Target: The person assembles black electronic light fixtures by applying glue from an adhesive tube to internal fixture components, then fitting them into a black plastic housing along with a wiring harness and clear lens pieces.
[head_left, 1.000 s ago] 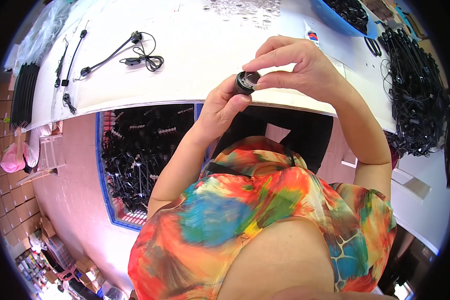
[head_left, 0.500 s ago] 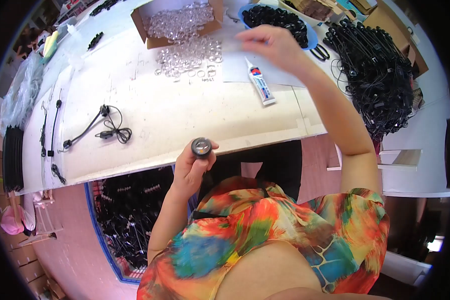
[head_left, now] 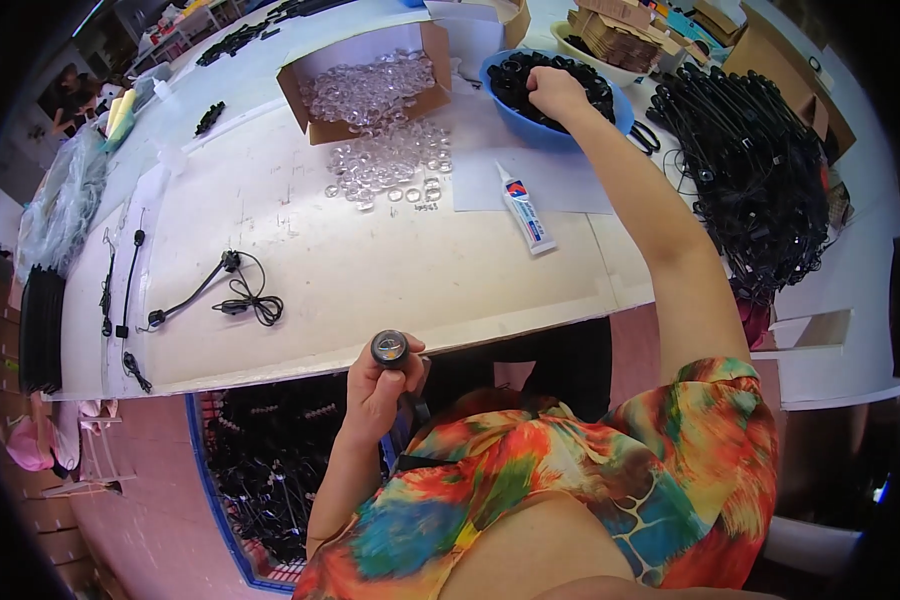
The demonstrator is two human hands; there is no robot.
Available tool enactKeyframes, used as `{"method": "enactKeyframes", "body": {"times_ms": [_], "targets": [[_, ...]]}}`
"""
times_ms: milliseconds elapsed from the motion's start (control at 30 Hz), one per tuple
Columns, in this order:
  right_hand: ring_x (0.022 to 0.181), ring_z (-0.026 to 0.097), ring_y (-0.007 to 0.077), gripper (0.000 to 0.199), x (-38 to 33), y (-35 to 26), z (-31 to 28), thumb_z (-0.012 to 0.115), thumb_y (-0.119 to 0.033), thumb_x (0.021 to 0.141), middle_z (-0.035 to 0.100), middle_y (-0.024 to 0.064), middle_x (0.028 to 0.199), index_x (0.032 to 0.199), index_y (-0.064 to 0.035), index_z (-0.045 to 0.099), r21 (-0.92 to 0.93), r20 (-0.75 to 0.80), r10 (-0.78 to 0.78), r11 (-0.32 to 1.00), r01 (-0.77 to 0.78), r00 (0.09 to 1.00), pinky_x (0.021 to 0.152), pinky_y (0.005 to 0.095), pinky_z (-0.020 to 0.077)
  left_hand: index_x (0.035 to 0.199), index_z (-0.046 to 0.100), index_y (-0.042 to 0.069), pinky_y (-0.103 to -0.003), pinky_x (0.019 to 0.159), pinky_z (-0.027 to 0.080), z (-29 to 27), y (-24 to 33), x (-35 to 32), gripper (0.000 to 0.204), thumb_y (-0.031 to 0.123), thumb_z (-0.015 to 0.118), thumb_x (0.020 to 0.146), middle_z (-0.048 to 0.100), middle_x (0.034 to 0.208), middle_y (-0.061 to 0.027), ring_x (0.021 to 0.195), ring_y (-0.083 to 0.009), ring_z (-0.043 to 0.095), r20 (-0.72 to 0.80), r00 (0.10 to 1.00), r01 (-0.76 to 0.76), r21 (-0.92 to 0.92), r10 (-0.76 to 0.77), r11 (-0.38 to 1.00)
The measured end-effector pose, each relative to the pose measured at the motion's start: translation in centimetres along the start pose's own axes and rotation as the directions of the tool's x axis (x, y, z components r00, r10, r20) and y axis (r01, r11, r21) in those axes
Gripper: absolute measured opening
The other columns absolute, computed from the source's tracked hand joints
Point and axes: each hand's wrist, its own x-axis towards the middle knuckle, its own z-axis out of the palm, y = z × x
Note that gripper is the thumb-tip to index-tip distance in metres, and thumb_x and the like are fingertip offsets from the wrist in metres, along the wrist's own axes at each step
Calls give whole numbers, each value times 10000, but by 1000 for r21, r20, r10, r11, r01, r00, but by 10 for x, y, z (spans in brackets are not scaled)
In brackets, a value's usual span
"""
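Note:
My left hand [head_left: 378, 388] grips a small black round lamp head [head_left: 389, 347] with a clear front, held upright just below the near edge of the white table [head_left: 370, 270]. A cable hangs from it. My right hand [head_left: 553, 92] is stretched far out into a blue bowl [head_left: 610, 110] of small black parts, its fingers closed down among them. Whether it holds one of them is hidden.
A cardboard box [head_left: 362, 60] of clear lenses stands at the back, with loose lenses [head_left: 390, 165] spilled in front. A glue tube [head_left: 523, 208] lies on a paper sheet. A black cabled lamp [head_left: 220, 290] lies left. A heap of black cables [head_left: 760, 170] fills the right.
My right hand left the lamp head and reached out to the blue bowl. My left hand lowered the lamp head to the table's near edge. The view tilted up over the table.

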Motion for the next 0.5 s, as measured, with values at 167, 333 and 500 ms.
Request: {"method": "enactKeyframes", "body": {"times_ms": [167, 333, 500], "targets": [[771, 591, 208, 286, -5, 26, -3, 539, -122, 707, 622, 64, 801, 977, -155, 631, 270, -159, -84, 955, 125, 984, 731, 304, 460, 1048, 471, 1, -204, 548, 323, -1, -1, -5, 357, 306, 495, 864, 442, 655, -11, 590, -78, 380, -1, 1000, 9, 17, -9, 1000], [695, 588, 153, 246, -31, 28, -17, 570, -119, 717, 625, 47, 782, 956, -113, 628, 536, -176, -50, 833, 138, 983, 680, 262, 464, 1037, 473, -7, -194, 540, 313, -2, -5, -6, 365, 312, 495, 860, 444, 649, -9, 583, -66, 382, 12, 1000, 9, 26, -9, 1000], [645, 537, 73, 174, -131, -70, -16, 568, 19, 731, 565, 32, 762, 901, -17, 547, 557, -178, -538, 635, 535, 824, 606, 199, 443, 1023, 469, -6, -181, 520, 303, 0, -4, -10, 333, 274, 506, 848, 461, 657, -3, 571, -52, 379, -19, 999, 29, -58, -30, 998]]}}
